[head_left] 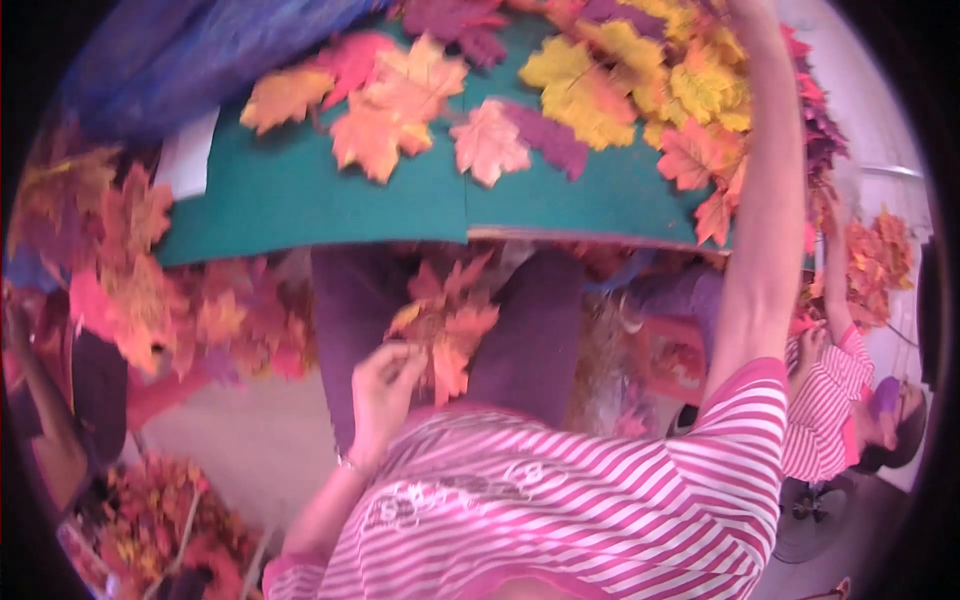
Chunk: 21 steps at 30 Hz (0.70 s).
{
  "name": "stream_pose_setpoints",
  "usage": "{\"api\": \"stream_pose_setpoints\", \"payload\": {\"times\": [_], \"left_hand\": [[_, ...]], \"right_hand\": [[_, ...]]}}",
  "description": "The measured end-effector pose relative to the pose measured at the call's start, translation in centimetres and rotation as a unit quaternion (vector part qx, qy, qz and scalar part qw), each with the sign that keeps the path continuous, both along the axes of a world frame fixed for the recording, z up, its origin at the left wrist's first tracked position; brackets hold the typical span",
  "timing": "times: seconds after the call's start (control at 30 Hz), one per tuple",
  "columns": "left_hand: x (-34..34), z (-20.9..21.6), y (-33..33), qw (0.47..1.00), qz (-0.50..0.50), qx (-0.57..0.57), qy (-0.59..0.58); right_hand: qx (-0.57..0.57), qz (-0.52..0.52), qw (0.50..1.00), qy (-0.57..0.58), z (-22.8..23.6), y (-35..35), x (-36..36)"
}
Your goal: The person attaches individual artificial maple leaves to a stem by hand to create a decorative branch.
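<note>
My left hand (385,388) is closed in a pinch above my lap, at the lower end of a small bunch of orange artificial maple leaves (452,318). The leaves spread over my dark trousers. My right forearm (765,200) stretches up across the table's right side. At the picture's top edge the right hand is cut off, beside a pile of yellow artificial maple leaves (700,85), and its fingers do not show.
Peach-orange leaves (400,95) and a pink leaf (490,142) lie on the green table (330,195). A blue bundle (200,50) covers its far left. Leaf garlands (140,260) hang at the left. A co-worker in a striped shirt (825,420) sits at the right; another person's arm (50,420) shows left.
</note>
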<state>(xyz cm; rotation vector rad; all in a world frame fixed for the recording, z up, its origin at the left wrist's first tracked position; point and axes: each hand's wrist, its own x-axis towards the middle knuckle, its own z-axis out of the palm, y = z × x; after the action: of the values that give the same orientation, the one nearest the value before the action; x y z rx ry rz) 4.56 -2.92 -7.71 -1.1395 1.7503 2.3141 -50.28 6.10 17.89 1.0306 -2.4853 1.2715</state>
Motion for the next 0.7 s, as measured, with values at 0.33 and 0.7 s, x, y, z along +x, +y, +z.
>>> {"api": "stream_pose_setpoints", "payload": {"times": [0.33, 0.7], "left_hand": [[-0.3, 0.4, -0.5, 0.996, 0.059, 0.049, 0.036], [0.0, 0.5, 0.6, 0.989, 0.071, 0.081, 0.100]], "right_hand": [[-0.054, 0.080, 0.995, 0.040, -3.7, 0.8, 1.3], [-0.199, 0.225, 0.876, -0.376, -3.6, 2.4, 3.2]]}}
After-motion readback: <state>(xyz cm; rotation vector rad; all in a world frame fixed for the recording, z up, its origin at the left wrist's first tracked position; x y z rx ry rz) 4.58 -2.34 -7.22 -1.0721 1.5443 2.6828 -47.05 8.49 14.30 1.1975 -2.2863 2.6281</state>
